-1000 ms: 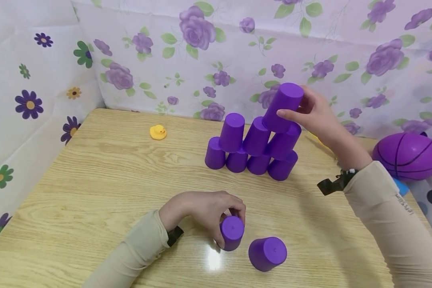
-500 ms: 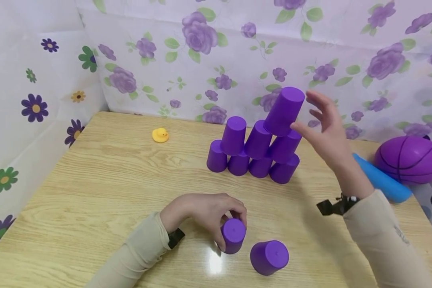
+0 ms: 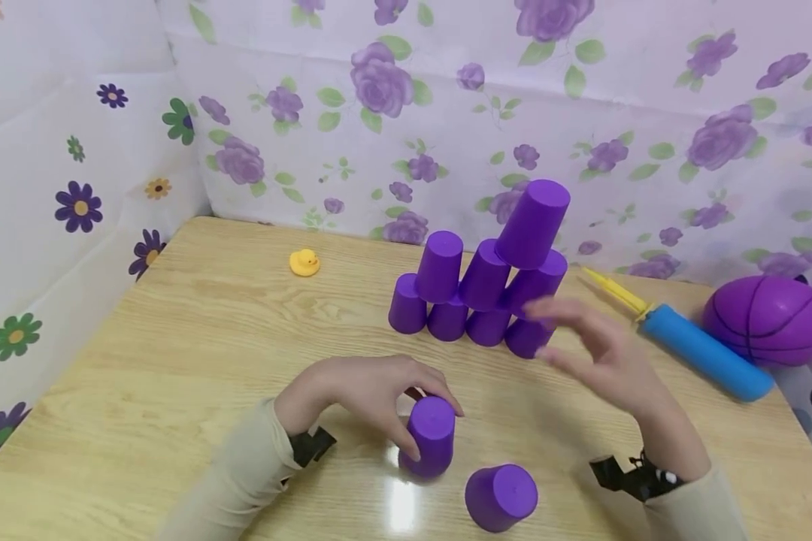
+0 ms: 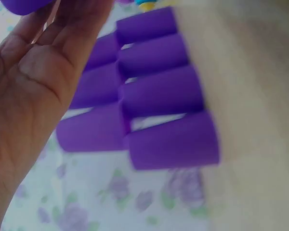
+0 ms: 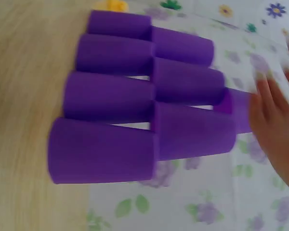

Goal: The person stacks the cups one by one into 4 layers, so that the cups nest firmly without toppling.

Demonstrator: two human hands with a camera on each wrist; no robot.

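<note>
Upside-down purple cups stand as a pyramid in the head view: a bottom row of several cups [image 3: 407, 304], a middle row of three [image 3: 439, 267], and one top cup [image 3: 533, 224] over the right half. My left hand [image 3: 372, 392] grips another purple cup [image 3: 430, 439] between thumb and fingers, in front of the pyramid. To its right a loose purple cup [image 3: 501, 497] stands mouth down. My right hand [image 3: 605, 361], blurred, holds nothing; its fingers are spread before the pyramid's right end. The left wrist view shows the held cup [image 4: 25, 5] at its top edge.
A yellow toy duck [image 3: 304, 262] sits at the back left of the wooden table [image 3: 196, 338]. At right lie a blue and yellow hand pump [image 3: 707, 349] and a purple ball [image 3: 771, 319]. Flowered cloth [image 3: 460, 135] hangs behind.
My right hand has let go of the top cup, which stays on the pyramid, and has come down toward me. The cup in my left hand has risen slightly.
</note>
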